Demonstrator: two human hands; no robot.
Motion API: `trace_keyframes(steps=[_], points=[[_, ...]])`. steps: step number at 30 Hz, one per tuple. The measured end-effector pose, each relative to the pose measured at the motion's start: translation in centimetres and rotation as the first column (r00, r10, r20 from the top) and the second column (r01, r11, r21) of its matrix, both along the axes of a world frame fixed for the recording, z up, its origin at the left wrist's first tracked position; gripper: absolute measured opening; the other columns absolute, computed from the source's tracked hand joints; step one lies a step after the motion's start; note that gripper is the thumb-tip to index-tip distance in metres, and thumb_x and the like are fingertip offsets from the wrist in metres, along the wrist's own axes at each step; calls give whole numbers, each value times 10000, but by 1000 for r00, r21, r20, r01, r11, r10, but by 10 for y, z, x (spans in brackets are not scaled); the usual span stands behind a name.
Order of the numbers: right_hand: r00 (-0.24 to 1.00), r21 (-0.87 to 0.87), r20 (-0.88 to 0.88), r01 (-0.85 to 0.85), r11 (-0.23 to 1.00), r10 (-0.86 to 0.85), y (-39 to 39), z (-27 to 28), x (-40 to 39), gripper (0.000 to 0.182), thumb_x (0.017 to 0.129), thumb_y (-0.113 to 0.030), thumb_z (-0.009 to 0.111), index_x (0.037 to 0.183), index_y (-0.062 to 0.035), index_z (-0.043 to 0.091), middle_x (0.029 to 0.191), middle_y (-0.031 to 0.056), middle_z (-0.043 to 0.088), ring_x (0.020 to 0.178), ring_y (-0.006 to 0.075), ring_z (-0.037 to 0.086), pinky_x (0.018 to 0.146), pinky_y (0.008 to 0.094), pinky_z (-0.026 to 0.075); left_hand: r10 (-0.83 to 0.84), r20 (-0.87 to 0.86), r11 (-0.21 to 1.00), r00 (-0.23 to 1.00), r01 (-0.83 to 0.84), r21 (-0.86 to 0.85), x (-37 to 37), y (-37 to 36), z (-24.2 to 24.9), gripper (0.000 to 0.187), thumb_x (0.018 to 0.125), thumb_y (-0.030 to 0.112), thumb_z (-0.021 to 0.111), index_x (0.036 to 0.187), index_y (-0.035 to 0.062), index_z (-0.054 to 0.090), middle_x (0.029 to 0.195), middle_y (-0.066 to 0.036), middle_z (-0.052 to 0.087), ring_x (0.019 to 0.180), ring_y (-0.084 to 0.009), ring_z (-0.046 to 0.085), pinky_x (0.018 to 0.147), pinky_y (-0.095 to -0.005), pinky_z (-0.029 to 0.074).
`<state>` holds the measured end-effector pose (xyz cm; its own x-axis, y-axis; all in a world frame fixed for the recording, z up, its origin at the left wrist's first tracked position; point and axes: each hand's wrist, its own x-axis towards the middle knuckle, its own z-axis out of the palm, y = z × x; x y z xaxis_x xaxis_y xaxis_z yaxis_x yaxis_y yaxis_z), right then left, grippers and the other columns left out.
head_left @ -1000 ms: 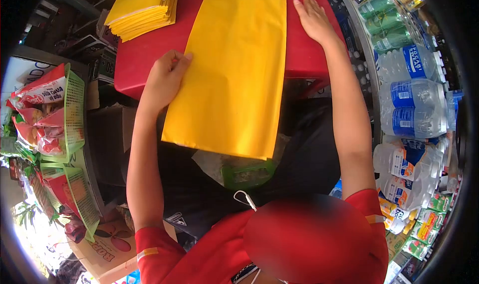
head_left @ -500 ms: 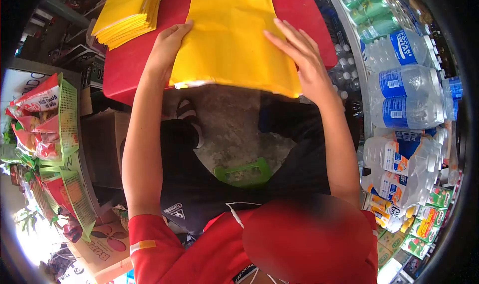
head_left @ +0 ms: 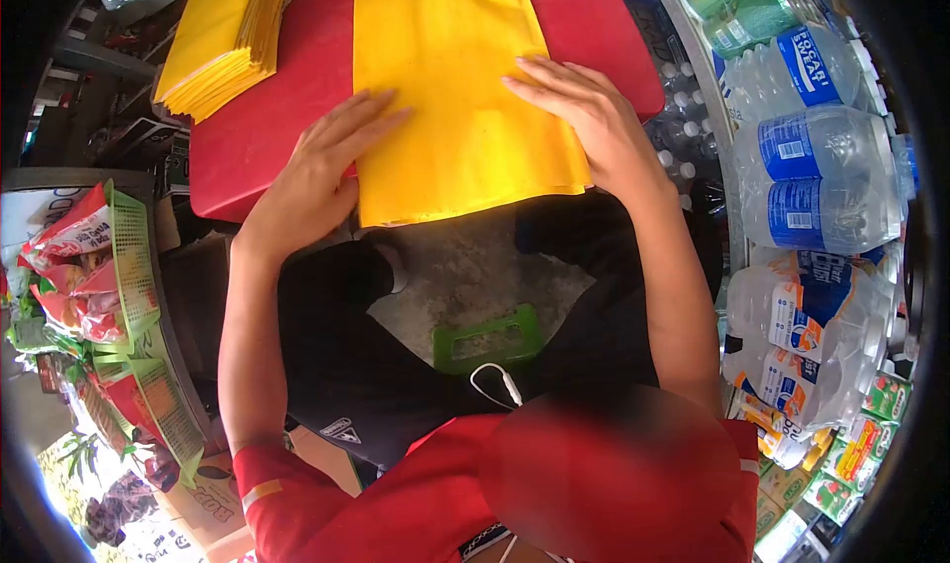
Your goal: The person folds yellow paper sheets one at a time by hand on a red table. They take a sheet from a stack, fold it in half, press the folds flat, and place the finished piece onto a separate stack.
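Note:
A long yellow sheet (head_left: 460, 138), paper or cloth, lies on the red table (head_left: 594, 29), its near end hanging slightly over the front edge. Thin layers show along that end. My left hand (head_left: 322, 162) rests at the sheet's left edge, with fingertips on its surface and the fingers stretched out. On the right side, my right hand (head_left: 599, 118) lies with its fingers extended flat over the sheet's edge. Neither hand grips anything. Further left on the table stands a thick stack of folded yellow pieces (head_left: 223, 44), apart from both hands.
Large water bottles (head_left: 816, 182) and small cartons (head_left: 846, 464) line the right side. On the left hang green baskets (head_left: 134, 266) with red packets, above a cardboard box (head_left: 208, 514). A green plastic stool (head_left: 490, 340) sits on the floor between my legs.
The sheet's near end has come closer to me and now lies flatter and straighter. My left hand has shifted down, its fingers now across the edge; my right fingers have moved slightly inward.

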<state>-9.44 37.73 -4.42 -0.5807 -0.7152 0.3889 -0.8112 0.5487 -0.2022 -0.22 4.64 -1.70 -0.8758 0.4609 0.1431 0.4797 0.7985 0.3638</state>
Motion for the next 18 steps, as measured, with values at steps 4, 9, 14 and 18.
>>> trace_keyframes(steps=[4,9,14,18], points=[[999,-21,37,4,1000,-3,-2,2,1,569,819,-118,774,1378,-121,667,1467,135,601,1399,290,533,1201,467,386,-31,-13,998,999,30,-47,0,-1,-5,716,832,-19,669,1515,140,528,1613,-149,431,1480,-366,417,1230,-474,333],[984,-98,175,-22,995,39,4,7,-7,398,845,-119,770,1243,-117,754,1375,124,671,1321,300,609,1154,474,443,-36,-25,990,999,39,134,-7,-12,-6,528,889,38,665,1412,92,627,1510,-157,555,1424,-360,493,1213,-477,360],[931,-236,364,66,969,25,4,18,-9,263,865,-139,779,1118,-68,791,1181,133,755,1104,276,717,1004,385,531,153,184,909,971,-211,359,-7,-12,0,342,986,203,660,1281,34,694,1192,-181,707,1087,-316,665,966,-400,498],[838,-289,545,225,931,-33,0,18,-16,243,960,-190,734,1129,-18,759,1038,90,768,920,166,702,831,300,529,314,226,846,922,-380,374,-23,-21,-13,435,1030,377,665,1107,-49,702,727,-113,617,657,-143,513,634,-351,445]])
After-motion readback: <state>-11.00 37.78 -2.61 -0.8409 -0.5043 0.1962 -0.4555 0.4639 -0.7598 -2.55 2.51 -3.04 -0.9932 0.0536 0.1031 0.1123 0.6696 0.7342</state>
